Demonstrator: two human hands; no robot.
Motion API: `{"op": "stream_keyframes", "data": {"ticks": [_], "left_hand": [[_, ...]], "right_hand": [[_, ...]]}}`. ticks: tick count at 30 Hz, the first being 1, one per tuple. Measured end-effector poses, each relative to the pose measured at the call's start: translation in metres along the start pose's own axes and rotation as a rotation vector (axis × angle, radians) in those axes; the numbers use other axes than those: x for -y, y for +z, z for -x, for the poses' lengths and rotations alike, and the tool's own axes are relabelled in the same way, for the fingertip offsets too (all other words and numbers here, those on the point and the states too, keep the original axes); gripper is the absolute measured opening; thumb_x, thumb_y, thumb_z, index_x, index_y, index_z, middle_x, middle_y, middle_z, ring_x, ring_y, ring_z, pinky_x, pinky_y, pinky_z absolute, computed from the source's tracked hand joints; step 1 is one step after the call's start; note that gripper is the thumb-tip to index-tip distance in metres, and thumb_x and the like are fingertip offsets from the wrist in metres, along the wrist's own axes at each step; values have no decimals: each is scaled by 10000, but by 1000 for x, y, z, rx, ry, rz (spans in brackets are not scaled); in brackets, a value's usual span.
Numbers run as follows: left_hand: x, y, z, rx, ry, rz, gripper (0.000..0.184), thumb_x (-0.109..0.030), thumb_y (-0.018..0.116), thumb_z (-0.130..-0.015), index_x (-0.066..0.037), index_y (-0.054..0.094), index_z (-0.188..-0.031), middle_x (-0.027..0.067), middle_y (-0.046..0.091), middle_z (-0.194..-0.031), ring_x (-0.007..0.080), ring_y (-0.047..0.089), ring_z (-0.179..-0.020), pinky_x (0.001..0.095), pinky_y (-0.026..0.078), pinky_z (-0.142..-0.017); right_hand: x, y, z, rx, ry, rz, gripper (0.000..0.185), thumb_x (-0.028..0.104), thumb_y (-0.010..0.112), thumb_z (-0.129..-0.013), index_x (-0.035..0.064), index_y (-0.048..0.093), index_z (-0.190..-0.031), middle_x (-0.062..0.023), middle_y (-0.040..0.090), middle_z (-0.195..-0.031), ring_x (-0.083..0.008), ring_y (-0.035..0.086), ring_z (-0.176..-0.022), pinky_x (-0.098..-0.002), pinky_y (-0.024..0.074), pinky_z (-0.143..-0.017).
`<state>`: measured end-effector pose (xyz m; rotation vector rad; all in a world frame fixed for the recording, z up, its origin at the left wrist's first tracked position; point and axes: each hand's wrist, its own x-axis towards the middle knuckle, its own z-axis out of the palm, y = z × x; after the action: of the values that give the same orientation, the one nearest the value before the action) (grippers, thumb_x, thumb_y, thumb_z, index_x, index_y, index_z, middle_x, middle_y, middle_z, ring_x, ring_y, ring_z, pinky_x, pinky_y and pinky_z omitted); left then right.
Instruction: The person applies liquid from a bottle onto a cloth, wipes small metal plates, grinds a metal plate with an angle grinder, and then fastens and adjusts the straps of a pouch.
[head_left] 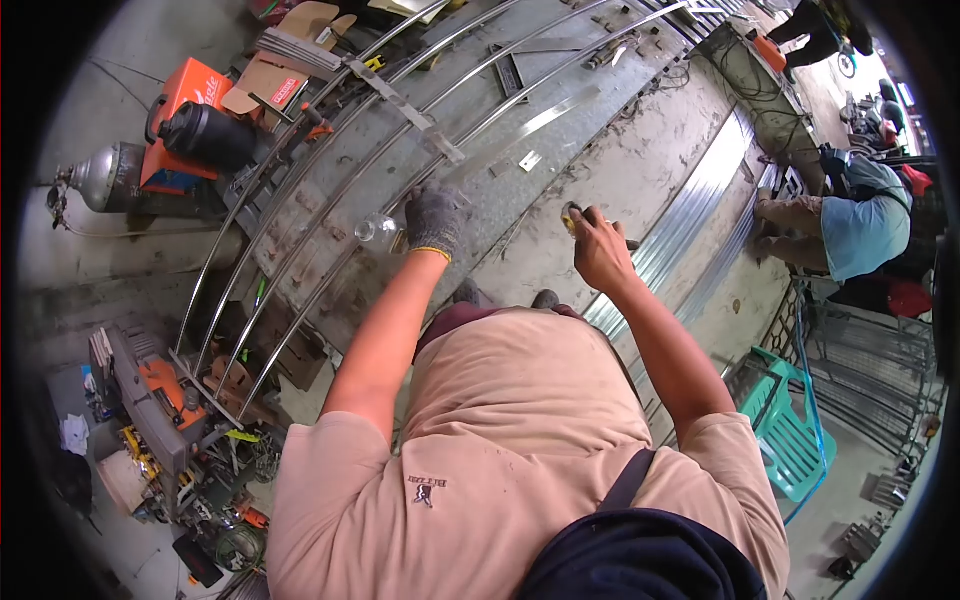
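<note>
A grey knit glove with a yellow cuff covers my left hand (438, 218). Its fingers look curled beside the innermost curved steel tube (318, 290); what they hold, if anything, is hidden. Just left of the glove is a clear, rounded glass-like object (378, 230), which overlaps the tube. My bare right hand (603, 252) is closed around a small yellow-and-dark object (571, 218), mostly covered by the fingers. This hand is above the concrete floor, right of the metal worktable (390, 270).
A flat metal bar (405, 110) crosses several curved tubes. At left are an orange box (188, 110), a gas cylinder (112, 180) and scattered tools. Long shiny metal strips (690, 215) lie at right, near a green plastic chair (785, 425) and a bent-over person (860, 220).
</note>
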<state>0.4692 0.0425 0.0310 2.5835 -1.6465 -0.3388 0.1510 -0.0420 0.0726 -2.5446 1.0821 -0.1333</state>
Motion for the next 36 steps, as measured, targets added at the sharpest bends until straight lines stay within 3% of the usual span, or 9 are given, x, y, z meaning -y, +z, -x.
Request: {"op": "stream_keyframes", "data": {"ticks": [7,11,14,16,19,22,23,27,36], "left_hand": [[-10,18,0,-168,190,-370,271,-311,665,-1009,-96,797,-1109,169,771,-1077,374,760,-1004,494,599,-869],[-22,24,6,-192,-5,309,269,-272,691,-990,-86,800,-1149,239,779,-1037,435,769,-965,536,613,-863],[-32,42,9,-253,-178,619,287,-263,679,-979,-25,786,-1098,268,772,-975,460,766,-943,554,599,-837],[-35,55,12,-183,-288,796,297,-260,682,-966,8,774,-1053,276,770,-961,465,762,-955,560,590,-835],[-46,14,43,-133,-242,611,295,-256,696,-969,-13,772,-1118,270,777,-1018,461,764,-966,553,594,-840],[-31,0,60,-172,-64,351,358,-273,719,-965,-45,746,-1241,250,765,-1135,460,751,-1019,548,592,-877],[-16,9,57,-342,172,235,470,-301,731,-966,-90,695,-1384,206,719,-1266,426,718,-1126,543,571,-946],[0,27,63,-437,428,91,509,-279,715,-962,-87,675,-1431,171,678,-1322,380,671,-1171,550,533,-981],[-1,46,66,-332,409,222,498,-233,707,-953,-20,701,-1402,170,715,-1355,362,681,-1159,517,527,-984]], "right_hand": [[-4,14,-3,12,63,-277,395,68,579,-959,8,756,-1307,-247,715,-1116,-451,711,-999,-519,556,-883],[-2,8,-14,228,364,-577,306,112,578,-971,-2,763,-1186,-291,691,-908,-442,679,-829,-525,550,-818],[12,12,-18,138,426,-686,258,124,571,-962,-13,741,-1100,-296,629,-801,-440,611,-738,-521,537,-782],[24,5,-25,174,414,-592,253,163,605,-980,-13,750,-1090,-295,645,-806,-454,637,-755,-524,545,-794],[41,4,-34,174,373,-455,279,211,647,-1013,17,762,-1178,-281,687,-890,-463,685,-825,-527,556,-808],[46,27,-44,26,146,-385,349,215,638,-1054,76,733,-1360,-242,704,-1074,-447,716,-988,-522,555,-860],[48,35,-45,-39,43,-369,387,209,627,-1068,99,717,-1428,-226,704,-1145,-439,723,-1054,-519,552,-884],[56,44,-64,184,-181,-15,543,108,540,-1055,126,602,-1594,-173,614,-1327,-355,657,-1247,-488,476,-1037],[60,54,-89,232,-423,332,517,168,571,-1032,170,658,-1541,-74,607,-1287,-255,644,-1232,-470,443,-1016]]}}
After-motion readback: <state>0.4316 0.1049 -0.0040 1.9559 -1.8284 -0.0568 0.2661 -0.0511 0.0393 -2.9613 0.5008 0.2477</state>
